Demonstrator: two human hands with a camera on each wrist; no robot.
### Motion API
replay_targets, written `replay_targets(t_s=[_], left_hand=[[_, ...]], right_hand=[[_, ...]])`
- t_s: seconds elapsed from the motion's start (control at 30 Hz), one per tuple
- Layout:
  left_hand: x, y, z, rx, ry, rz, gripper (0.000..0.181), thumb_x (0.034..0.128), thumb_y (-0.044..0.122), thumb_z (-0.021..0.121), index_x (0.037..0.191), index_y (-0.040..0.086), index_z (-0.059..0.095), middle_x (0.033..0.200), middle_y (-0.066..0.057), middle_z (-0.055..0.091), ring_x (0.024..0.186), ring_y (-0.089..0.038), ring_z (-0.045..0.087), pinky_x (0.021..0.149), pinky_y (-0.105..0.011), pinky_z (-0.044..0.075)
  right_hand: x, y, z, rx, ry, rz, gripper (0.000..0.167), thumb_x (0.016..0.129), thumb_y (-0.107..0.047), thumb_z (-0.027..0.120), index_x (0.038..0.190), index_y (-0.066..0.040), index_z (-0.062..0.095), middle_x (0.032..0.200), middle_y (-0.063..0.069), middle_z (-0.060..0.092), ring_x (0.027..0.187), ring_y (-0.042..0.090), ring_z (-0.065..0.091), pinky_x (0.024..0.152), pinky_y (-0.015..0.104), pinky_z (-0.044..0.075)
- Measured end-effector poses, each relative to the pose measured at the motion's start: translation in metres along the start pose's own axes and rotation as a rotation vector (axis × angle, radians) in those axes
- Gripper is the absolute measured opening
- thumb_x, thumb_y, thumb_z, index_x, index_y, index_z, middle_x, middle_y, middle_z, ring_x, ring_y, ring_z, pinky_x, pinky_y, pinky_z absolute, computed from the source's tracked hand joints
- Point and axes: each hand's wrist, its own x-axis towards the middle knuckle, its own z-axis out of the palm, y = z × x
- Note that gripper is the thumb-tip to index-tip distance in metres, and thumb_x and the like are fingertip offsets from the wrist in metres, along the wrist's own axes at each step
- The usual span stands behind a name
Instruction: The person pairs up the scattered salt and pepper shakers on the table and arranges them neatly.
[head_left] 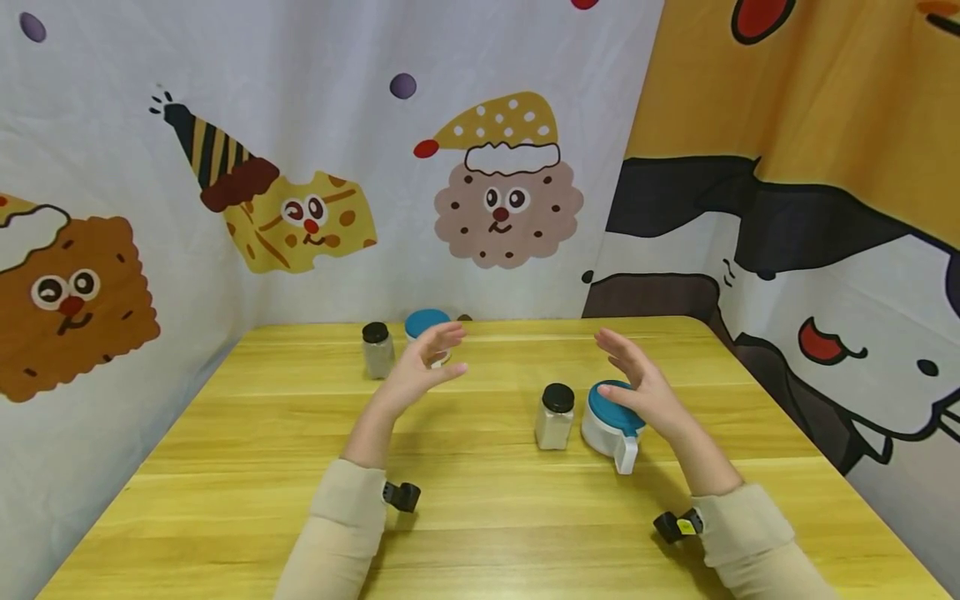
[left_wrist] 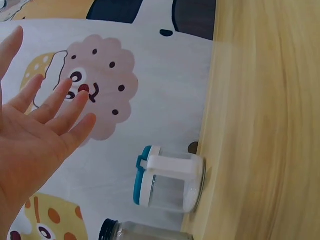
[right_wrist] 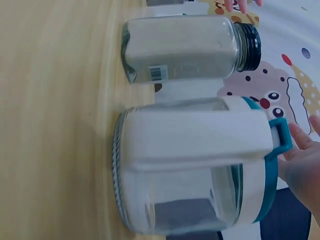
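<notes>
My left hand [head_left: 415,367] is held in the air with its fingers spread, near a blue-lidded jar [head_left: 427,320] with a white handle at the back of the table. Beside that jar stands a small glass bottle [head_left: 378,354] with a black cap. On the right, my right hand [head_left: 647,385] hovers with extended fingers above a second blue-lidded glass jar [right_wrist: 195,137], whose white handle points toward me. A black-capped square bottle [right_wrist: 182,49] of pale powder stands just left of it. Neither hand holds anything.
The wooden table [head_left: 465,517] reaches back to a white cartoon curtain [head_left: 315,75]. Another printed curtain [head_left: 847,100] hangs along the right side. A small black wrist camera [head_left: 402,497] sits at the left cuff, and another camera [head_left: 677,526] at the right cuff.
</notes>
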Motion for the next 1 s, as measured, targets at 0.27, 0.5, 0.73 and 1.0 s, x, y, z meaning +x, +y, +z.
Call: replay_targets(t_s=[0.27, 0.5, 0.73, 1.0], left_hand=[[-0.003, 0.001, -0.009, 0.004, 0.041, 0.002, 0.059, 0.0911, 0.006, 0.066, 0.143, 0.002, 0.038, 0.142, -0.019, 0.042, 0.131, -0.037, 0.035, 0.108, -0.053, 0.023], [-0.003, -0.006, -0.02, 0.032, 0.099, 0.003, 0.059, 0.0899, 0.004, 0.067, 0.142, 0.001, 0.039, 0.141, -0.02, 0.043, 0.132, -0.036, 0.036, 0.108, -0.053, 0.024], [-0.002, -0.027, -0.034, 0.067, 0.152, 0.035, 0.06, 0.0911, 0.01, 0.067, 0.144, 0.01, 0.04, 0.142, -0.013, 0.045, 0.131, -0.028, 0.039, 0.108, -0.051, 0.024], [-0.007, -0.026, -0.045, 0.074, 0.203, 0.035, 0.057, 0.0915, 0.013, 0.067, 0.143, 0.01, 0.042, 0.141, -0.009, 0.046, 0.131, -0.027, 0.039, 0.109, -0.052, 0.022]], right_hand=[[0.009, -0.001, 0.006, 0.007, 0.004, -0.019, 0.072, 0.086, 0.01, 0.063, 0.149, -0.001, 0.029, 0.149, 0.018, 0.033, 0.137, 0.035, 0.025, 0.108, 0.025, 0.025], [0.016, -0.003, 0.012, 0.014, 0.014, -0.03, 0.072, 0.086, 0.011, 0.063, 0.148, 0.001, 0.028, 0.149, 0.02, 0.032, 0.137, 0.034, 0.026, 0.111, 0.039, 0.021], [0.022, -0.007, 0.018, 0.019, 0.026, -0.021, 0.07, 0.087, 0.009, 0.063, 0.147, 0.004, 0.027, 0.149, 0.021, 0.032, 0.137, 0.034, 0.025, 0.111, 0.047, 0.019], [0.028, -0.011, 0.026, 0.041, 0.039, -0.017, 0.072, 0.086, 0.009, 0.063, 0.148, 0.001, 0.028, 0.148, 0.026, 0.03, 0.137, 0.035, 0.025, 0.111, 0.047, 0.018]])
